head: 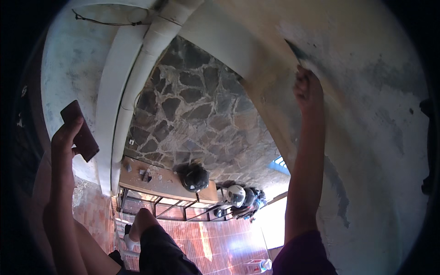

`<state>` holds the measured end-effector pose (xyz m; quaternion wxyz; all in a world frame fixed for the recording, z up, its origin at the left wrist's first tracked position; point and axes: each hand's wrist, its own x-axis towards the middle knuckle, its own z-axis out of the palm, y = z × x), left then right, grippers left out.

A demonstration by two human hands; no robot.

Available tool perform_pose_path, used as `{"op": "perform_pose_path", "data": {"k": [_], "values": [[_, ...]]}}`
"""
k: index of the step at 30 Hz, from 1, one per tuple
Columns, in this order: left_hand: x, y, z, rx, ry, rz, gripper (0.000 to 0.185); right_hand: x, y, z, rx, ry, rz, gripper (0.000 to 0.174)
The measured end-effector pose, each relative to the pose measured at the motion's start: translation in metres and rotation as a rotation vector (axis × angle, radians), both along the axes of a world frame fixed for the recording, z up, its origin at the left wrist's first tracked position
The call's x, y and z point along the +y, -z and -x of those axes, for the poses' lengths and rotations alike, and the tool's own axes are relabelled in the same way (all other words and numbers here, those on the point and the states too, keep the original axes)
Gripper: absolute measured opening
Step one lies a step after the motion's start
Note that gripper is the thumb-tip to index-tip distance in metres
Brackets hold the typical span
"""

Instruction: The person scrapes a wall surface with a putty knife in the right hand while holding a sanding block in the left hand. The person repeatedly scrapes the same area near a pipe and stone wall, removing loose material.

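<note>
My left hand [67, 132], at the left, grips a flat, dark reddish-brown rectangular piece [86, 141]; whether it is a block or a phone cannot be told. That hand is in front of a pale, stained wall surface [68, 75]. Raised at the upper right, my right hand [307, 84] is closed around a thin, dark-bladed tool that looks like a putty knife [295, 51]. Its blade lies close to or against the patchy plastered surface [361, 62]. Most of the tool's handle is hidden by my fingers.
A large pale pipe [151, 51] runs beside a stone-clad wall [196, 106]. Below, a wooden-topped bench [161, 178] carries debris and a black helmet [196, 179]. A white helmet [236, 196] is further right. Ladder rungs [129, 254] show by my foot, above the tiled floor [185, 237].
</note>
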<state>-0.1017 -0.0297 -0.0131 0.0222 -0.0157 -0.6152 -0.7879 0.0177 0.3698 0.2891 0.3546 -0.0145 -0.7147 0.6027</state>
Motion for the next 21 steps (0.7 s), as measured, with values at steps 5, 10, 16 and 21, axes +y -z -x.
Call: {"op": "perform_pose_path", "data": {"k": [5, 10, 16, 21], "values": [[0.001, 0.011, 0.013, -0.055, -0.029, -0.027, 0.044, -0.006, 0.010, -0.008, 0.040, 0.121, 0.068, 0.011], [-0.002, 0.015, 0.019, -0.017, 0.052, -0.034, 0.054, 0.001, -0.003, -0.025, 0.096, -0.068, -0.013, 0.011], [0.010, 0.005, -0.004, 0.044, 0.016, -0.003, 0.042, -0.030, -0.009, -0.042, -0.059, -0.019, 0.019, 0.011], [0.009, -0.007, -0.016, 0.037, 0.072, -0.017, 0.041, -0.050, 0.001, -0.016, -0.046, 0.015, -0.001, 0.015]]}}
